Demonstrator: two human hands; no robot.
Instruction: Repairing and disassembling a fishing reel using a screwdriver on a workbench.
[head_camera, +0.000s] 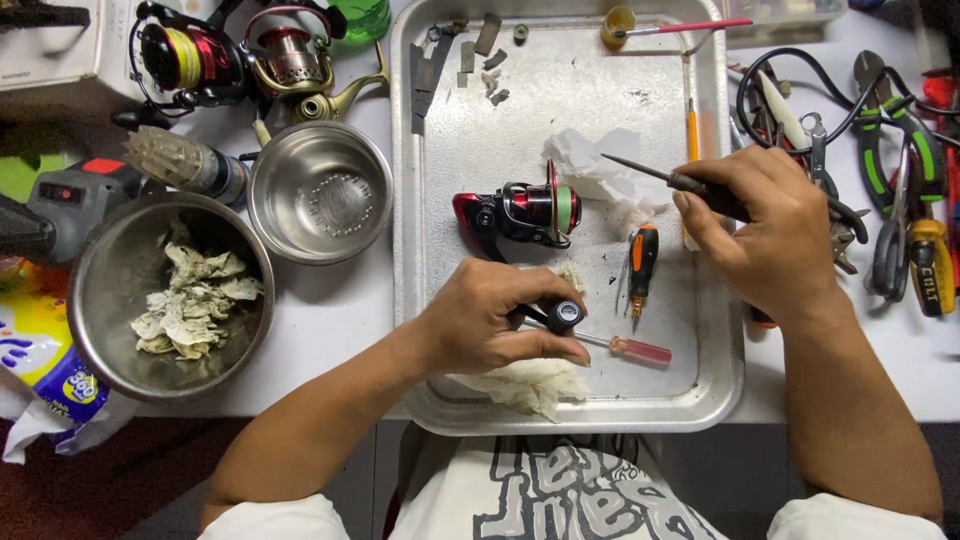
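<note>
Left hand (490, 325) grips reel handle (562, 316) (tray).

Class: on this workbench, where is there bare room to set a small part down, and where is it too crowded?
Free: the tray floor between its left rim and the red reel, and its upper middle below the scattered small parts. Crowded: the pliers pile right, the bowls and reels left.

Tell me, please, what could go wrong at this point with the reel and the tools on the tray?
The left hand grips only the handle knob, so the red fishing reel might twist or slip. The pointed tool in the right hand could scratch the reel. Small loose parts near the metal tray rim could get lost.
</note>
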